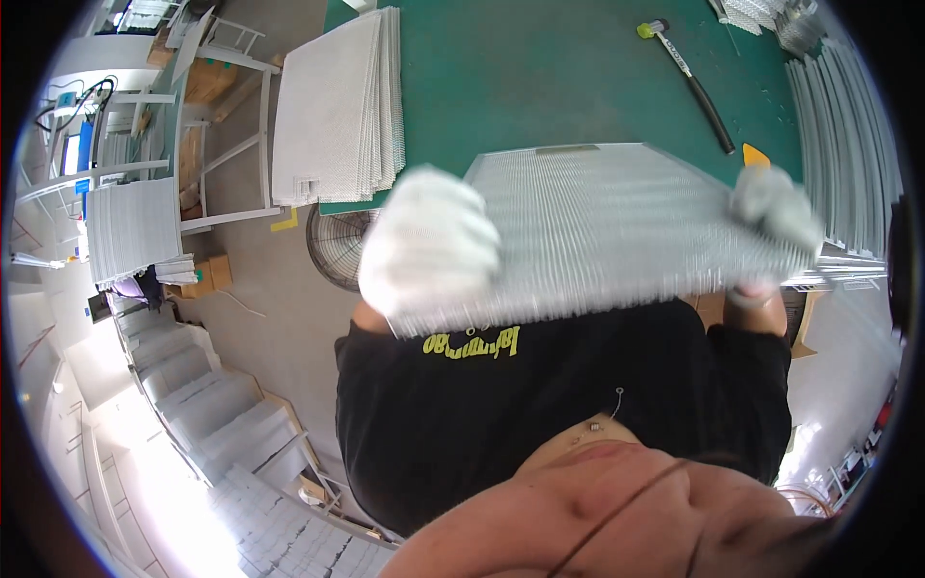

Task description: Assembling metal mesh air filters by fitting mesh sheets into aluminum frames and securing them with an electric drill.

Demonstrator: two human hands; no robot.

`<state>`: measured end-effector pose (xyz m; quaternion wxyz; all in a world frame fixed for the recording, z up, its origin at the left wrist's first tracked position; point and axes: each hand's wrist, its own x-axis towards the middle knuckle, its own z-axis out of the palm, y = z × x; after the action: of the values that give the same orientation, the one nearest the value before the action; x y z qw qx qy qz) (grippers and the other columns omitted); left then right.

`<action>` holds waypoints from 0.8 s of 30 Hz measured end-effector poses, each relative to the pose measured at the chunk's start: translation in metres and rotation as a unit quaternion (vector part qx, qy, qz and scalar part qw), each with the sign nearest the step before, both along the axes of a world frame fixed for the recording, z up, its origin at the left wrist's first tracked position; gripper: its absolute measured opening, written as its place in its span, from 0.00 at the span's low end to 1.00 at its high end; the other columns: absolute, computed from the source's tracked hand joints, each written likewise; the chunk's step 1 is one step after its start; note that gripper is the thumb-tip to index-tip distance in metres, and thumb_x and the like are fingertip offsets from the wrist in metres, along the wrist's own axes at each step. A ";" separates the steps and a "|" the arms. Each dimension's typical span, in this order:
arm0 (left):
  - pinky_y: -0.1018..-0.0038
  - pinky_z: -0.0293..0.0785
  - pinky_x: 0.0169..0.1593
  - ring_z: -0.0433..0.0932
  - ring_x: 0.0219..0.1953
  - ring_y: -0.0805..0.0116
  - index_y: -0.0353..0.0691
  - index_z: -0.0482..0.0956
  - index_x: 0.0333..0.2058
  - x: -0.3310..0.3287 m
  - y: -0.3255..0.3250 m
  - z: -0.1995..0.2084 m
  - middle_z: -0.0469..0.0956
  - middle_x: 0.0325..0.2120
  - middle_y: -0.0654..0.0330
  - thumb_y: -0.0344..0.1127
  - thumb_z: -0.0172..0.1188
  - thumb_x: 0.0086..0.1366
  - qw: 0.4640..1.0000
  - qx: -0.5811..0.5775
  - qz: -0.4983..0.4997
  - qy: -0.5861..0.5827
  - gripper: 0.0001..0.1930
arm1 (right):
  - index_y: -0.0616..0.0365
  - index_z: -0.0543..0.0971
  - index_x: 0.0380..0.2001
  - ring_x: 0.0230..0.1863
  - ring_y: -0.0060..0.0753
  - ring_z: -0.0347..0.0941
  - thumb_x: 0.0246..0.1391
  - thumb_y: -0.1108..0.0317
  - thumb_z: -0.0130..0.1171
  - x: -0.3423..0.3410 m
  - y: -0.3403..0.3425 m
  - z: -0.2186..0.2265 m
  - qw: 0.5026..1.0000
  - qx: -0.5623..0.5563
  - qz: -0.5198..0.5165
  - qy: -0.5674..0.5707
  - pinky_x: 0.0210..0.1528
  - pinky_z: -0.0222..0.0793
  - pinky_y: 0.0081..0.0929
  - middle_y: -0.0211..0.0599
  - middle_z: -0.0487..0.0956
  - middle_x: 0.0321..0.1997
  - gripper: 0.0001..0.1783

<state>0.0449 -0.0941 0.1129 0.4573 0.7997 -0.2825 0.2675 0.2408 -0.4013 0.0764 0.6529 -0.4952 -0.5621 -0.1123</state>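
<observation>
In front of my chest is a silvery, finely ribbed mesh panel (597, 217), its near edge smeared by motion. My left hand (429, 239), in a white glove, is closed on the panel's left side. At the right side my right hand (777, 210), also gloved in white, grips the other edge. The far edge of the panel lies over the green tabletop (540, 82), and its near part is close to my black shirt. Fingertips under the panel are hidden.
A stack of white mesh panels (332, 111) overhangs the table's left edge. A mallet (692, 82) with a black handle lies at the right, near an orange-yellow flat piece (755, 154). More panels (848, 144) stand along the right side. A round fan (339, 236) is below the table.
</observation>
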 end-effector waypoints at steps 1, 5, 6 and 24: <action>0.63 0.79 0.36 0.81 0.26 0.58 0.38 0.81 0.28 0.011 -0.009 -0.015 0.81 0.24 0.57 0.30 0.67 0.55 0.983 -0.114 0.085 -0.114 0.05 | 0.59 0.66 0.65 0.26 0.27 0.73 0.64 0.55 0.62 -0.001 0.020 0.007 0.997 -0.001 -0.073 0.002 0.23 0.69 0.25 0.39 0.79 0.35 0.32; 0.65 0.78 0.37 0.81 0.30 0.58 0.33 0.80 0.31 0.040 0.004 -0.020 0.80 0.26 0.53 0.28 0.63 0.60 0.951 -0.229 0.142 -0.154 0.04 | 0.49 0.49 0.75 0.38 0.41 0.82 0.56 0.74 0.68 0.021 0.051 0.029 0.974 0.087 -0.207 0.022 0.35 0.79 0.32 0.54 0.81 0.47 0.51; 0.66 0.78 0.38 0.81 0.31 0.58 0.32 0.79 0.31 0.044 0.004 -0.022 0.80 0.27 0.52 0.26 0.62 0.60 0.941 -0.245 0.167 -0.165 0.03 | 0.51 0.55 0.74 0.42 0.42 0.82 0.57 0.73 0.66 0.021 0.054 0.042 0.962 0.052 -0.267 0.010 0.39 0.79 0.34 0.55 0.81 0.48 0.45; 0.74 0.74 0.48 0.78 0.40 0.70 0.33 0.81 0.40 0.048 0.028 0.017 0.78 0.38 0.59 0.25 0.67 0.56 0.945 -0.086 0.315 0.010 0.12 | 0.57 0.78 0.59 0.44 0.43 0.78 0.54 0.75 0.65 0.049 0.069 0.165 0.808 -0.351 -0.051 -0.471 0.52 0.74 0.31 0.45 0.80 0.44 0.27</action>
<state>0.0924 -0.0661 0.1298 0.4197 0.8083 0.0124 0.4127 0.2900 -0.3326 0.2410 0.0833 -0.6048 -0.7756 -0.1603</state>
